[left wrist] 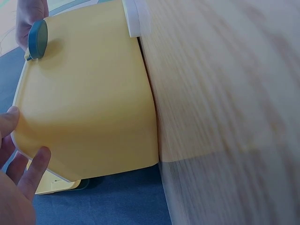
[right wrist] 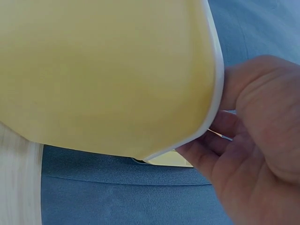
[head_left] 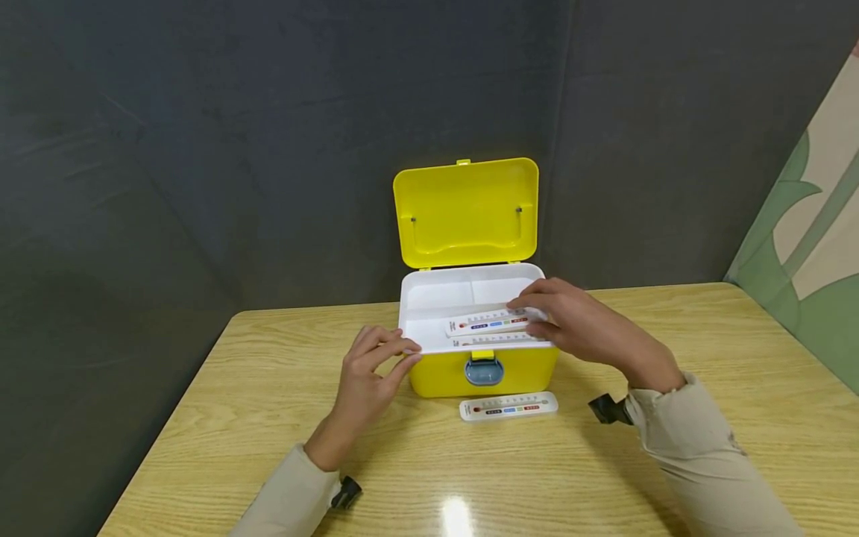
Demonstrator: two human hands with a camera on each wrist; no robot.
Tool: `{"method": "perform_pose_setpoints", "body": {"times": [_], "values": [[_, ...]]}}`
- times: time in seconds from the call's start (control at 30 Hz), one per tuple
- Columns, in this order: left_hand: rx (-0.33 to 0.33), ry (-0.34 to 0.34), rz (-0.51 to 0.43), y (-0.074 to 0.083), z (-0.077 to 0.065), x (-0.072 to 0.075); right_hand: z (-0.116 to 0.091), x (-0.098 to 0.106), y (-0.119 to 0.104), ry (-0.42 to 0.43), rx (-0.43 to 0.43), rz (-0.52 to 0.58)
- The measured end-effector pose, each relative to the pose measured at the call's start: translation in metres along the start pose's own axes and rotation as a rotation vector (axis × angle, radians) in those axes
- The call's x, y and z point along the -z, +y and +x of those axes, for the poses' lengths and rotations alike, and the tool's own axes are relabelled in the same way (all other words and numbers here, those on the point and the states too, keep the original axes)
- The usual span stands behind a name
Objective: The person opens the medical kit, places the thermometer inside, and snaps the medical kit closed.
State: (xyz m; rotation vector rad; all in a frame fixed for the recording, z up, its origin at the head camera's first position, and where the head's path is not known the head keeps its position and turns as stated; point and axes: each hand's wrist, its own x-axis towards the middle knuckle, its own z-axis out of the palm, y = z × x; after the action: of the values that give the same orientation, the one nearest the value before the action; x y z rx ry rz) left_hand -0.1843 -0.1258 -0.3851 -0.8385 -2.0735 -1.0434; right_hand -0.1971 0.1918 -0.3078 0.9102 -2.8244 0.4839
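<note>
A yellow storage box (head_left: 436,380) with a grey-blue latch stands with its lid (head_left: 467,212) raised, a white tray (head_left: 429,291) in its top. At the tray's front right, my right hand (head_left: 577,321) holds a flat white thermometer (head_left: 486,323) by its right end, tilted over the tray. Below it a second thermometer (head_left: 496,339) lies along the tray's front wall, partly covered. A third thermometer (head_left: 508,408) rests on the table before the box. My left hand (head_left: 372,369) grips the box's front left rim corner; the left wrist view shows its fingertips (left wrist: 43,154) there.
The box stands near the back edge of a wooden table (head_left: 295,373). Behind hangs a dark cloth (head_left: 282,149). A panel with green leaf shapes (head_left: 798,261) is at the right. The raised lid leans back toward the cloth.
</note>
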Motion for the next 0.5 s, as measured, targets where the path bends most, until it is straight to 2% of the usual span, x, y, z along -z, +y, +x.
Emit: {"method": "perform_pose_setpoints", "body": {"times": [0.5], "values": [[-0.009, 0.005, -0.002, 0.0004, -0.0004, -0.0002, 0.0003, 0.0003, 0.0, -0.01, -0.022, 0.01]]}}
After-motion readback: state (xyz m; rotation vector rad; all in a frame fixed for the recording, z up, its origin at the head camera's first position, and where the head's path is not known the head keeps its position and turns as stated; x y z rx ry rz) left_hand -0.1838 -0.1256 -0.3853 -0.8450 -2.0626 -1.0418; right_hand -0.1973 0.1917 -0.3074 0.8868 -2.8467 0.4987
